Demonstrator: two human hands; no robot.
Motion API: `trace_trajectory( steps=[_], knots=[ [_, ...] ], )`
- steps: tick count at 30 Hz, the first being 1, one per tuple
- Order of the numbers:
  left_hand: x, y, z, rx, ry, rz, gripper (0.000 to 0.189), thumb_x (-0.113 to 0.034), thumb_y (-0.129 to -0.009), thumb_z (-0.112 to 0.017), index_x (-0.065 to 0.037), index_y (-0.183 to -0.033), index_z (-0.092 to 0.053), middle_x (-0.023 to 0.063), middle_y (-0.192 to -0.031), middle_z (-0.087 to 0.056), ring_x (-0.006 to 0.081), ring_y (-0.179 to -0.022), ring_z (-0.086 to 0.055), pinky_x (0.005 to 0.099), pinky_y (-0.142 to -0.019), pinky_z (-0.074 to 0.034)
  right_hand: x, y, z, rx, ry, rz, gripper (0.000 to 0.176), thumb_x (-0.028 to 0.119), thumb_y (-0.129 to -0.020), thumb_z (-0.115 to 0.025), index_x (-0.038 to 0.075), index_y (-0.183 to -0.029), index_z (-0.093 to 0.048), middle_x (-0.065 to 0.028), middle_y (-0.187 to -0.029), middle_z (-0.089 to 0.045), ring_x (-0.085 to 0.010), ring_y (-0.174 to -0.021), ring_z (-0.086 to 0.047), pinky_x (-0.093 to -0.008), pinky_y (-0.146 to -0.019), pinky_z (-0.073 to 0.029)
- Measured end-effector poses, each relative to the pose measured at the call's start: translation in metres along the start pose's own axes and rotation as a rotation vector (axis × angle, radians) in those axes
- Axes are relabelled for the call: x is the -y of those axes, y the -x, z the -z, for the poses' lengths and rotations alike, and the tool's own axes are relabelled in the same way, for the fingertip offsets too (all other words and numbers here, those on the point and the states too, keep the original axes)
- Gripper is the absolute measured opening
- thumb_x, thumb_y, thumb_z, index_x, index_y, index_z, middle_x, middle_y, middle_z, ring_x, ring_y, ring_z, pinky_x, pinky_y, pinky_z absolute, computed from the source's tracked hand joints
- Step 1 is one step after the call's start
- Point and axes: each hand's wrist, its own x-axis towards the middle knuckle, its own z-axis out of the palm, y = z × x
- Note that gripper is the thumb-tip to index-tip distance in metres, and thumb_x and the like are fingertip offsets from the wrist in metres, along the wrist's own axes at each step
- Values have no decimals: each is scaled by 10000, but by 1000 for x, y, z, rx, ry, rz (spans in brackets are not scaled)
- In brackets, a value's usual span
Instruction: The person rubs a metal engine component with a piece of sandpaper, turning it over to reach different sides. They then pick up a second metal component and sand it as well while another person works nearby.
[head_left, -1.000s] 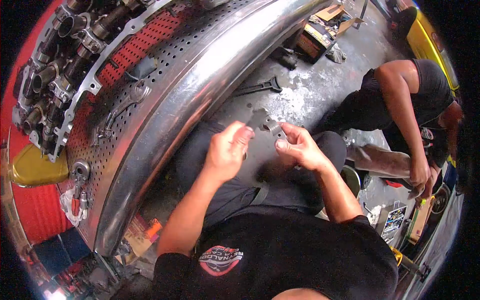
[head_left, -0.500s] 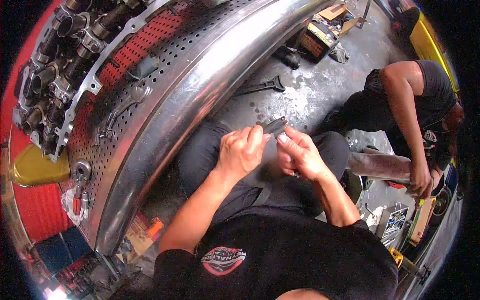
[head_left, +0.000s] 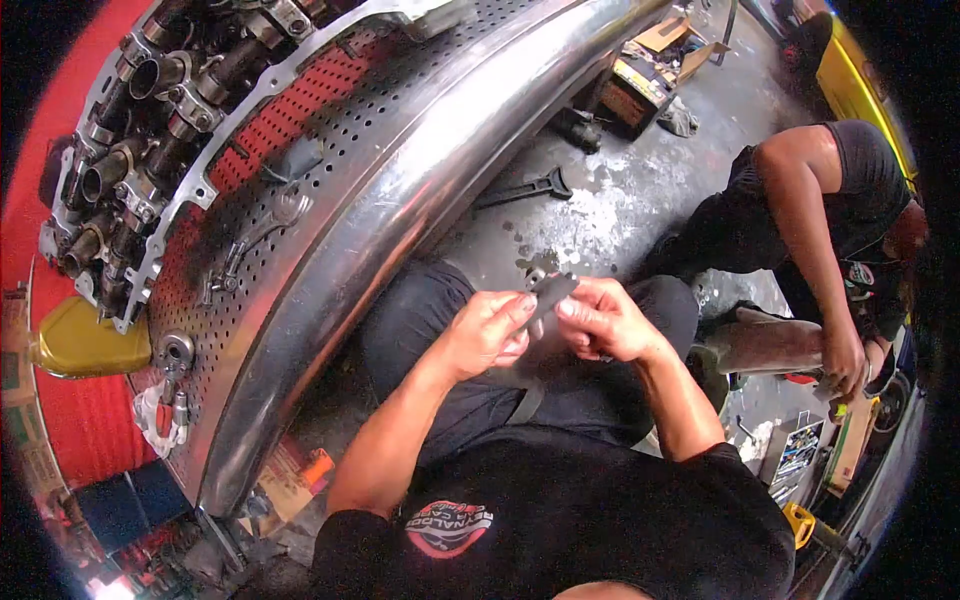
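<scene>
Above my lap, my left hand (head_left: 488,330) has its fingers and thumb pinched on a dark grey, flat, cloth- or sandpaper-like piece (head_left: 550,298). My right hand (head_left: 608,318) grips the same piece from the other side, its thumb on the near edge. A small metal part with a rounded end (head_left: 536,275) pokes out just beyond the left fingertips. The rest of that part is hidden by the dark piece and the fingers, so its kind cannot be made out.
Left of me is a perforated metal bench with a rounded rim (head_left: 400,190), carrying a cylinder head (head_left: 150,150), a wrench (head_left: 270,225) and a ratchet (head_left: 177,355). A battery (head_left: 640,85) stands on the floor. To the right, another person (head_left: 815,220) bends over near a tool tray (head_left: 797,448).
My hands have come slightly lower, and the left has turned so its thumb shows on top. The dark piece now faces up more broadly. The view has shifted a little.
</scene>
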Motion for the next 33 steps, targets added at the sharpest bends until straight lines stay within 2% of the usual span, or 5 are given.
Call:
trace_trajectory(
  steps=[5, 8, 14, 22, 33],
  knots=[
    [5, 10, -2, -43, 185, -325, 457, -393, -994, -482, 37, -867, -570, 10, -549, -408, 73, -418, -325, 238, -396, -247, -7, -7, 13, 10, -100, 8, 499, 259, -979, -558, 82, -1410, -379, 25, -634, -424, -62, -460, -355, -239, -418, -338],
    [1, 3, -8, -631, -799, -605, 270, -262, -955, -583, 6, -921, -590, 84, -585, -531, 231, -459, -525, 347, -460, -438, -8, -7, 6, -58, -222, 18, 560, 242, -972, -572, 85, -1443, -313, 19, -618, -403, -65, -458, -350, -248, -420, -349],
    [5, -18, -4, -673, -1436, -1045, 167, -143, -841, -679, -14, -915, -604, 119, -684, -584, 309, -554, -576, 389, -539, -470, -1, -9, -15, -77, -99, 35, 462, 215, -956, -602, 85, -1344, -387, 21, -599, -410, -67, -437, -351, -240, -393, -333],
    [18, -19, -2, -604, -1186, -837, 168, -152, -870, -654, -49, -828, -528, 141, -643, -596, 350, -574, -618, 437, -497, -467, -5, -13, -12, -108, -9, 29, 243, 285, -949, -618, 93, -1027, -490, 33, -598, -437, -62, -417, -366, -237, -365, -274],
    [19, -5, 6, -122, -356, -243, 375, -331, -1005, -483, -12, -831, -574, 22, -566, -497, 126, -434, -443, 284, -416, -323, -7, -10, -1, -55, 7, -1, 636, 187, -887, -692, 82, -1433, -383, 23, -692, -551, -49, -427, -400, -227, -380, -314]
  ],
)
